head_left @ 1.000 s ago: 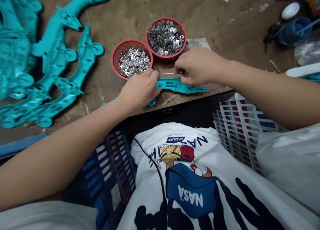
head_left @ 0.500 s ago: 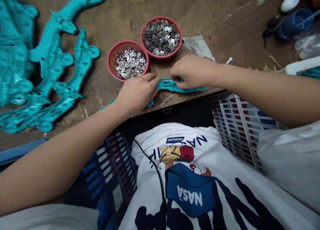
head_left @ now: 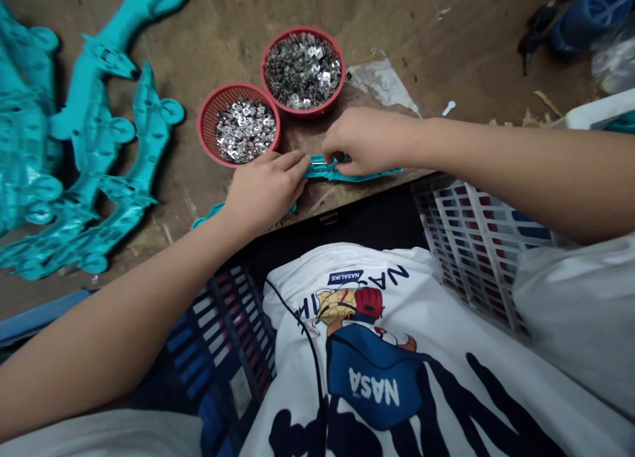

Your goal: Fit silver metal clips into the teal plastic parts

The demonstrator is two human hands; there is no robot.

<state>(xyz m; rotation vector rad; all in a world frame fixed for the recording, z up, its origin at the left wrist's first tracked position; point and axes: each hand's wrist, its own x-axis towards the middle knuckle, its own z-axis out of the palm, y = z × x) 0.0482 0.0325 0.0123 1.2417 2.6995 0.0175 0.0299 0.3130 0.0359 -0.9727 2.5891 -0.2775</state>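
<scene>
A teal plastic part (head_left: 370, 174) lies along the table's near edge, with a silvery strip showing in its channel between my hands. My left hand (head_left: 265, 186) holds it down from the left, fingers closed over it. From the right, my right hand (head_left: 364, 141) bends its fingers into the part in a pinch; whatever is between the fingertips is hidden. Just beyond my left hand stands a red basket (head_left: 208, 129) of small shiny metal plates. Behind it and touching it, a second red basket (head_left: 337, 93) holds more small metal pieces.
Several teal plastic parts (head_left: 143, 139) are heaped on the left of the table (head_left: 223, 20). A blue cup (head_left: 570, 30) and a black tool (head_left: 538, 30) lie at the far right. Below the edge are a white crate (head_left: 476, 239) and a dark blue crate (head_left: 225, 331).
The view has shifted slightly, so the baskets and hands appear further left. Both hands stay on the teal part, with the right fingers still bent into it.
</scene>
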